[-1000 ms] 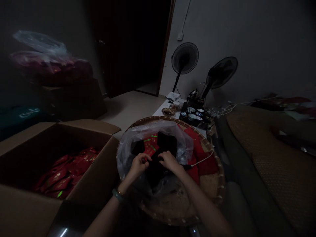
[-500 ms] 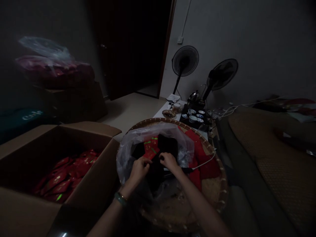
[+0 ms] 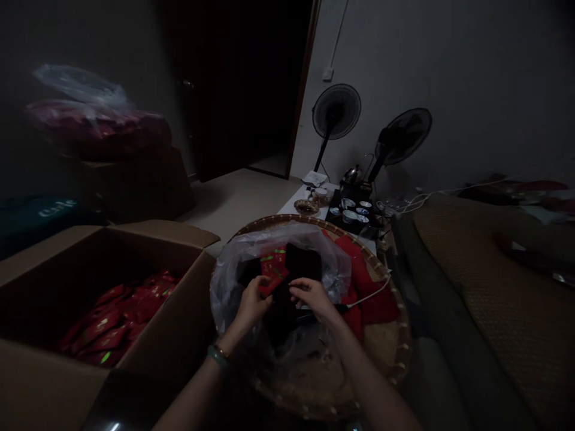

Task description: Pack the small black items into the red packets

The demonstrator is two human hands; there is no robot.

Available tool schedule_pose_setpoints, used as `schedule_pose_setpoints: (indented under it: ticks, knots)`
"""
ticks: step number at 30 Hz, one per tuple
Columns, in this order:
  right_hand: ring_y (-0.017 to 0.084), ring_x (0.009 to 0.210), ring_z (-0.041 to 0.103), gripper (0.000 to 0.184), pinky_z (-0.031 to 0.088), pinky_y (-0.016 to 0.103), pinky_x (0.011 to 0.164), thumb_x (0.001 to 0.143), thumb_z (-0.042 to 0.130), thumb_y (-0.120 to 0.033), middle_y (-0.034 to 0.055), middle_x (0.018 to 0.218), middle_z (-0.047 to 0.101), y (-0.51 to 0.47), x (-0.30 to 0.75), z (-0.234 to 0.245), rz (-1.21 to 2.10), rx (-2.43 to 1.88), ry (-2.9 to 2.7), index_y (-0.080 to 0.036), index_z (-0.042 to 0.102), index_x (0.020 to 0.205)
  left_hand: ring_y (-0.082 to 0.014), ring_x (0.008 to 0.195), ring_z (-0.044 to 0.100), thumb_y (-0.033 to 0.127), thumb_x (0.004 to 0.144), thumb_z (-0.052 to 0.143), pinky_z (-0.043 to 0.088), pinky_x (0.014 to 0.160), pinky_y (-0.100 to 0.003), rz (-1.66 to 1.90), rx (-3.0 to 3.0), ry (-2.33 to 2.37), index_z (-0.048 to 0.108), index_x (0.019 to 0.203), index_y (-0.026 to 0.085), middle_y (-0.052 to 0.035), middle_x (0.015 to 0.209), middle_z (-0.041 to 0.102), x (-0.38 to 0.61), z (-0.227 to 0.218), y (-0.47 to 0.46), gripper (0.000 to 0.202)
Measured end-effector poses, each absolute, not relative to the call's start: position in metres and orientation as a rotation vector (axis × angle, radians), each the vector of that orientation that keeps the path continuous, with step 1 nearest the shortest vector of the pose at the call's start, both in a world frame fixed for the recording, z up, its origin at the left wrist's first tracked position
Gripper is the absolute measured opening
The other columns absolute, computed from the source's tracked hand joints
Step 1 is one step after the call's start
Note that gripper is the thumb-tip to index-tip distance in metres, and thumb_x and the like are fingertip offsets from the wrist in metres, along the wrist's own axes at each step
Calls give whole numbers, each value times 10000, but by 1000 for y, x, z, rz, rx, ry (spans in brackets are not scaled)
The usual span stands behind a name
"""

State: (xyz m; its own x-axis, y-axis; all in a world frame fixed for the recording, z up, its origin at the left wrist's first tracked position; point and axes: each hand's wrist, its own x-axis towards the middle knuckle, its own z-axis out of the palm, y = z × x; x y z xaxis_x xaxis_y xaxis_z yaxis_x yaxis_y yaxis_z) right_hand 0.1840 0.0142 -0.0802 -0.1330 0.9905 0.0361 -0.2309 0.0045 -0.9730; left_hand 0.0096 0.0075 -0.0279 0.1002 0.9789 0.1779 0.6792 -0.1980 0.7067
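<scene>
A clear plastic bag (image 3: 224,281) lies spread on a round woven bamboo tray (image 3: 402,347), with black cloth (image 3: 303,260) inside it. Against the black lies a small red piece with gold and green markings (image 3: 275,263). My left hand (image 3: 254,302) has its fingers closed on the lower edge of a red piece there. Just to the right, my right hand (image 3: 312,296) is pinched; anything between its fingertips is too small and dark to name. Beneath the right wrist rests a dark, slim object (image 3: 339,309) with a white cord. Red cloth (image 3: 375,296) covers the tray's right side.
An open cardboard box (image 3: 157,353) of red packets (image 3: 121,311) stands at left. Beyond the tray are a low table with cups (image 3: 350,215) and two fans (image 3: 336,112). A woven-covered seat (image 3: 485,269) lies to the right.
My left hand has moved slightly up and onto the red piece, which has tilted a little. My right hand's fingers have extended slightly to the left.
</scene>
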Motion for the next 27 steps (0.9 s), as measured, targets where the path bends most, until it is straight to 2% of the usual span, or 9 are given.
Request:
schedule_pose_setpoints:
  ticks: [3, 7, 11, 13, 19, 23, 27]
  knots:
    - [118, 515, 572, 276, 415, 185, 368, 616, 655, -321, 13, 642, 626, 3, 171, -69, 1429, -927, -1199, -146, 650, 829, -71, 576, 523, 69, 613, 536, 421, 547, -202, 872, 1917, 1606, 523, 983, 149, -39, 965, 579, 11, -26, 6, 379]
    - [115, 466, 553, 248, 430, 210, 387, 684, 573, -204, 4, 608, 627, -4, 167, -58, 1239, -1115, -1455, -164, 676, 907, -60, 568, 503, 52, 610, 515, 409, 540, -188, 864, 1935, 1559, 514, 993, 152, -30, 962, 575, 9, -23, 4, 397]
    - [161, 702, 623, 296, 490, 277, 650, 711, 517, -93, 35, 801, 676, -9, 172, -42, 885, -1131, -1748, -209, 691, 920, -63, 607, 513, 39, 596, 518, 421, 586, -186, 872, 1940, 1512, 516, 996, 162, -16, 938, 578, 6, -23, 5, 418]
    - [165, 783, 616, 281, 467, 269, 722, 724, 522, -87, 47, 870, 668, -12, 172, -34, 753, -1132, -1821, -207, 693, 913, -67, 609, 520, 53, 600, 528, 426, 590, -192, 875, 1931, 1500, 517, 997, 160, -18, 929, 576, 6, -25, 6, 411]
    - [146, 776, 596, 242, 424, 222, 699, 770, 524, -123, 44, 866, 638, -15, 168, -27, 672, -1235, -2051, -207, 684, 932, -87, 659, 537, 78, 603, 547, 431, 615, -205, 915, 1912, 1480, 523, 966, 153, -27, 927, 573, 6, -29, 6, 372]
    - [150, 844, 587, 249, 400, 215, 742, 790, 509, -117, 49, 892, 631, -12, 173, -30, 617, -1308, -2164, -206, 679, 949, -84, 628, 524, 93, 599, 565, 413, 570, -194, 924, 1881, 1454, 532, 982, 160, -18, 907, 582, 2, -31, 7, 391]
    - [145, 829, 587, 210, 392, 207, 725, 812, 525, -160, 43, 880, 638, -9, 177, -31, 598, -1289, -2177, -210, 685, 938, -75, 599, 519, 84, 598, 562, 412, 559, -192, 938, 1840, 1429, 541, 980, 160, -20, 912, 597, 1, -32, 8, 390]
